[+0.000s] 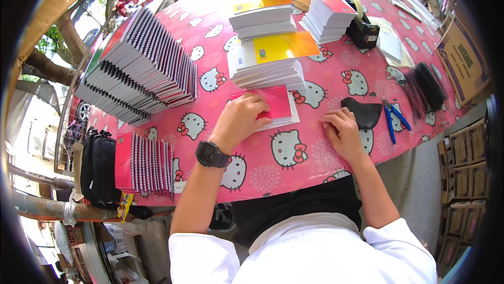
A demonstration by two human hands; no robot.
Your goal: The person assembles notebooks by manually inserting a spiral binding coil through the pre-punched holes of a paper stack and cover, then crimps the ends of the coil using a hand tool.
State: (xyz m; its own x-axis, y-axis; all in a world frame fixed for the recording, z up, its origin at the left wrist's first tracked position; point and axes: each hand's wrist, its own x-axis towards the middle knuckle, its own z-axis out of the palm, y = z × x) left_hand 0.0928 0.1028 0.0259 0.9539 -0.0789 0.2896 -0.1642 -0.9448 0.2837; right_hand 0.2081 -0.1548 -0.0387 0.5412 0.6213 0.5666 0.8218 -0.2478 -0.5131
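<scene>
Left hand (244, 113): yours, half-curled over the pink cover (278, 101); grip unclear.
Right hand (342, 130): loosely curled, apparently empty.
Pages (282, 123): your uneven left-side press could skew them.

Tablecloth (247, 152): pink, printed with white cat faces, red bows, paler pink flowers. Booklet (279, 100): deep pink-red cover, white pages. Next stack (294, 47): cover runs yellow to orange, small multicoloured square on the yellow; pages white. Far stack (336, 3): red-orange cover. Bound notebooks (152, 55): black coils striping white page edges, red and green covers at one end. Smaller pile (125, 160): pink-red cover, dark coils. Loose coils (433, 84): black. Pliers (403, 118): blue handles. Pouch (365, 114), watch (212, 155): black. Shirt (315, 252): white. Carton (462, 58): brown.
</scene>
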